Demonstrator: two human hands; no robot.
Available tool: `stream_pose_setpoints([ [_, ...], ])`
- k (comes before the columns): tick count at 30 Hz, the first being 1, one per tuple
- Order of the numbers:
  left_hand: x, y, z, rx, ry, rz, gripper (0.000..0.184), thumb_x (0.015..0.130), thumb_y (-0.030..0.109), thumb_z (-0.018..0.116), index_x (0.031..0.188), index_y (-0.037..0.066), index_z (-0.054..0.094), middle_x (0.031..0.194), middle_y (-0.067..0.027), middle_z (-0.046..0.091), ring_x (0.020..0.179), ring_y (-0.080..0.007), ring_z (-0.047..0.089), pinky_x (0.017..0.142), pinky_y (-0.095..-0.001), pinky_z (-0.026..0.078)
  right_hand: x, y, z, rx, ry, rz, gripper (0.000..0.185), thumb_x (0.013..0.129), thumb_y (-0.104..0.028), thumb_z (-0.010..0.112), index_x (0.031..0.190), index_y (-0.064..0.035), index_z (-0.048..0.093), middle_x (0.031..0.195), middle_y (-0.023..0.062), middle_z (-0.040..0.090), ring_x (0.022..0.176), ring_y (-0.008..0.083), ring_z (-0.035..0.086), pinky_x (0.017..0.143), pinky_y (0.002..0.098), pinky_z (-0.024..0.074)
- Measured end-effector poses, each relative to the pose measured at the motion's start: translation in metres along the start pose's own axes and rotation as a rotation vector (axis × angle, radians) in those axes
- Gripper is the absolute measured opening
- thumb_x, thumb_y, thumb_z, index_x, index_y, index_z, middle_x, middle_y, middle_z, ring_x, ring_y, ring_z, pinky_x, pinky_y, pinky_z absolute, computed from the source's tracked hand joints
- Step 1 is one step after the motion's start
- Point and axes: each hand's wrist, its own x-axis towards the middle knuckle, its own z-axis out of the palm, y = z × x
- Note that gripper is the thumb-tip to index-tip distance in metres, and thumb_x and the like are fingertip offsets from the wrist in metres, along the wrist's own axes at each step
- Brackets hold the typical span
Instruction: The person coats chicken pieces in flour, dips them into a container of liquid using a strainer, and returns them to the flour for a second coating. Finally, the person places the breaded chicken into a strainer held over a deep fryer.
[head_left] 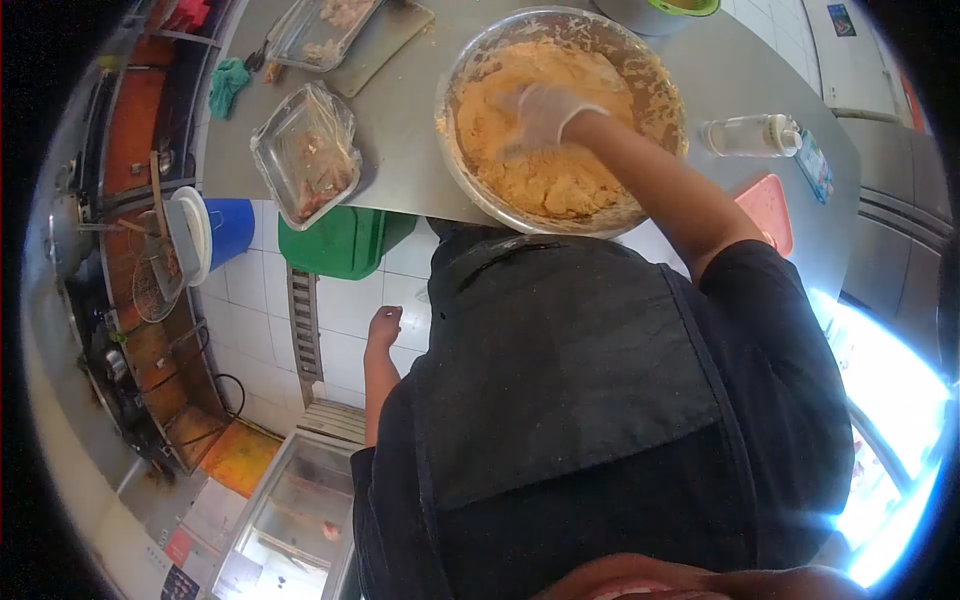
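My right hand, in a clear plastic glove, reaches into a large metal bowl on the steel table. It touches an orange, crumbly flour-like mixture that coats the bowl's inner wall. The fingers are blurred and partly covered by the mixture, so their grip is unclear. My left hand is bare and hangs low beside my dark apron, away from the table. Its fingers are curled closed, with nothing visible in them.
On the table are a plastic-lined metal tray, another tray, a green cloth, a clear bottle and a pink tray. Below stand a green bin and blue bucket. A glass-topped display case stands lower left.
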Motion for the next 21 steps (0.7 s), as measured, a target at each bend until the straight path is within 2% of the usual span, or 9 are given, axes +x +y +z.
stream_pose_setpoints([
  [2,0.011,-0.008,-0.006,0.047,0.032,0.054,0.042,0.095,0.038,0.063,0.115,0.0,0.064,0.098,-0.0145,0.068,0.082,-0.0228,0.068,0.071,-0.0333,0.057,0.006,-0.018,0.026,-0.375,-0.098,-0.121,0.092,0.077,-0.057,0.075,0.149,-0.0107,0.041,0.125,0.0246,0.064,0.113,0.0388,0.064,0.089,0.0454,0.0551],
  [5,-0.006,0.016,-0.012,-0.127,0.097,0.051,0.042,0.096,0.037,0.062,0.116,0.0,0.064,0.099,-0.0149,0.068,0.083,-0.0229,0.068,0.071,-0.0336,0.057,0.005,-0.026,0.022,-0.15,-0.329,0.007,0.09,0.072,-0.058,0.075,0.144,-0.0102,0.049,0.122,0.0226,0.067,0.113,0.0347,0.065,0.092,0.0439,0.0535],
  [7,-0.014,0.017,-0.006,-0.171,0.115,0.07,0.041,0.097,0.035,0.061,0.116,-0.001,0.063,0.099,-0.0147,0.067,0.082,-0.0224,0.067,0.071,-0.0337,0.057,-0.018,-0.037,-0.023,0.05,-0.461,0.096,0.08,0.083,-0.05,0.068,0.148,-0.0087,0.044,0.131,0.0226,0.062,0.121,0.0352,0.06,0.095,0.0419,0.0536],
  [9,-0.017,0.001,0.003,-0.171,0.104,0.062,0.041,0.097,0.034,0.06,0.116,-0.002,0.063,0.098,-0.0144,0.067,0.081,-0.0221,0.067,0.071,-0.0336,0.058,-0.024,-0.024,-0.034,0.106,-0.476,0.05,0.074,0.089,-0.044,0.064,0.15,-0.0075,0.041,0.136,0.0229,0.058,0.126,0.0357,0.056,0.099,0.0403,0.0519],
  [11,-0.032,-0.009,0.009,-0.129,0.07,0.074,0.04,0.098,0.034,0.06,0.113,-0.003,0.064,0.096,-0.0146,0.067,0.08,-0.0219,0.067,0.07,-0.0334,0.058,-0.026,0.015,-0.025,0.033,-0.38,-0.128,0.072,0.091,-0.039,0.063,0.15,-0.0067,0.039,0.14,0.0234,0.055,0.129,0.0363,0.054,0.105,0.0391,0.0483],
  [13,-0.042,-0.02,0.01,0.023,0.016,0.068,0.039,0.098,0.033,0.061,0.111,-0.004,0.063,0.093,-0.0142,0.067,0.08,-0.0218,0.067,0.068,-0.0336,0.057,-0.036,0.018,-0.055,0.159,-0.531,0.048,0.075,0.091,-0.039,0.064,0.152,-0.006,0.035,0.146,0.0244,0.049,0.134,0.0378,0.05,0.11,0.0391,0.0442],
  [14,-0.032,-0.05,0.018,-0.063,-0.01,0.09,0.04,0.097,0.034,0.063,0.109,-0.005,0.062,0.088,-0.0127,0.067,0.077,-0.0215,0.067,0.064,-0.0345,0.057,-0.042,0.02,-0.067,0.22,-0.601,0.141,0.077,0.092,-0.039,0.064,0.153,-0.0056,0.033,0.149,0.025,0.045,0.136,0.0386,0.048,0.112,0.0392,0.0422],
  [17,0.005,-0.133,0.03,-0.242,-0.147,0.036,0.042,0.096,0.036,0.065,0.109,-0.004,0.062,0.086,-0.0119,0.066,0.072,-0.0203,0.066,0.061,-0.0334,0.057,-0.059,0.042,-0.029,0.033,-0.406,0.267,0.089,0.086,-0.046,0.069,0.154,-0.0051,0.03,0.149,0.03,0.042,0.133,0.0417,0.049,0.11,0.0424,0.0422],
  [21,0.015,-0.132,0.025,-0.315,-0.233,-0.07,0.042,0.095,0.036,0.066,0.109,-0.003,0.063,0.084,-0.0113,0.066,0.069,-0.0193,0.066,0.059,-0.0318,0.056,-0.087,0.001,0.033,-0.025,-0.191,0.254,0.102,0.076,-0.047,0.076,0.154,-0.0053,0.026,0.143,0.036,0.044,0.128,0.0432,0.053,0.106,0.0446,0.0444],
])
